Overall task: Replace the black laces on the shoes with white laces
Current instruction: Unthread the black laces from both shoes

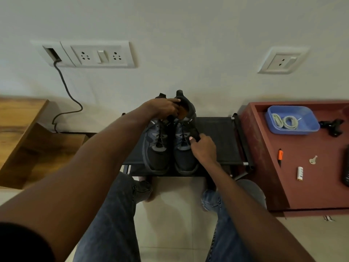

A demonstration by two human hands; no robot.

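L hand [162, 107] on shoes [170, 140] collar; R hand [203, 148] apparently pinching side.

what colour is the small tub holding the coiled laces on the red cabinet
Blue: the small rectangular plastic tub shows best in the head view.

The one camera sits on my head, looking forward and steeply down over my forearms and knees. The wall [188, 35] fills the upper frame, the black rack [217, 140] sits near at centre, the red table [273, 167] at right.
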